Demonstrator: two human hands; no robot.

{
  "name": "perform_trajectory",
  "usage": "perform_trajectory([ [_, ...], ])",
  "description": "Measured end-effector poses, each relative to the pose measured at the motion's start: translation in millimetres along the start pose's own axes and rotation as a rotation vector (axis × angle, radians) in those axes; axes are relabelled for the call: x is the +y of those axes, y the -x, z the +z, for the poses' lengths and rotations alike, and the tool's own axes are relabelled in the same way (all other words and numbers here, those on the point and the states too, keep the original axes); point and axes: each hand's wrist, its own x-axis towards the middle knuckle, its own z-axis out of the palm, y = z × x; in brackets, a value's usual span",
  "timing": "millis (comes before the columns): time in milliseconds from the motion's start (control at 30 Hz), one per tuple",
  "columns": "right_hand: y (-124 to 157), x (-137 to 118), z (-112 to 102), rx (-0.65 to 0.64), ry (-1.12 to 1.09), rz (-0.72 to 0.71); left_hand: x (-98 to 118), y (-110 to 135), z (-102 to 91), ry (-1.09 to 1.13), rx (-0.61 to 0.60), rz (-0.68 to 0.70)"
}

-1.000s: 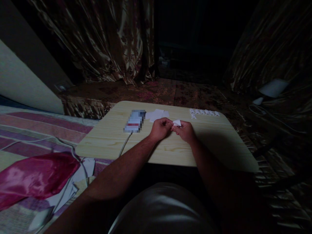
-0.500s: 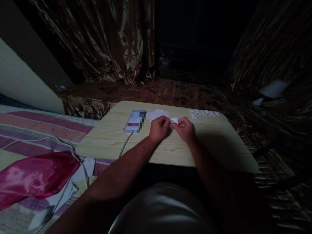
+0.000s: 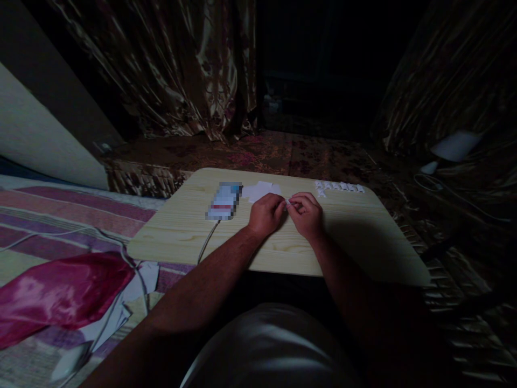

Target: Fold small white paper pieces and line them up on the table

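Observation:
Over the middle of a light wooden table (image 3: 169, 226), my left hand (image 3: 265, 214) and my right hand (image 3: 307, 214) meet at the fingertips. Both are closed on one small piece of white paper (image 3: 287, 202), mostly hidden by the fingers. Behind my left hand lie loose white paper sheets (image 3: 262, 189). Several small folded white paper pieces (image 3: 340, 186) stand in a row at the table's far right, with a single one (image 3: 321, 193) in front of them.
A blurred-out phone (image 3: 224, 202) with a cable (image 3: 208, 240) lies left of my hands. On the striped bed cover sit a shiny magenta cloth (image 3: 68, 291), more papers (image 3: 109, 323) and a white mouse-like object (image 3: 69, 362). A white lamp (image 3: 456, 145) stands at the right.
My fingers have drawn together around the paper. Its white flap, which stood up between my hands before, is now folded down and largely covered.

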Motion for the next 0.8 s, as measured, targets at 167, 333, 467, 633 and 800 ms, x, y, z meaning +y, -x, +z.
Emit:
perform_trajectory([
  [167, 0.2, -0.4, -0.3, 0.002, -0.005, -0.041, -3.1, 0.7, 1.0, -0.091, 0.011, 0.087],
  [333, 0.8, -0.5, -1.4, -0.004, 0.041, -0.034, -4.1, 1.6, 1.8, -0.109, 0.023, 0.124],
  [467, 1.2, -0.5, -1.3, -0.016, 0.070, -0.042, -4.5, 1.4, 3.3, -0.058, 0.031, 0.132],
  [633, 0.9, -1.7, -1.2, -0.038, 0.076, -0.053, -4.7, 0.0, 3.7, 0.031, 0.061, 0.110],
  [800, 0.9, -1.2, -0.9, -0.034, 0.067, -0.059, -4.0, -0.9, 3.7, 0.123, 0.084, 0.082],
])
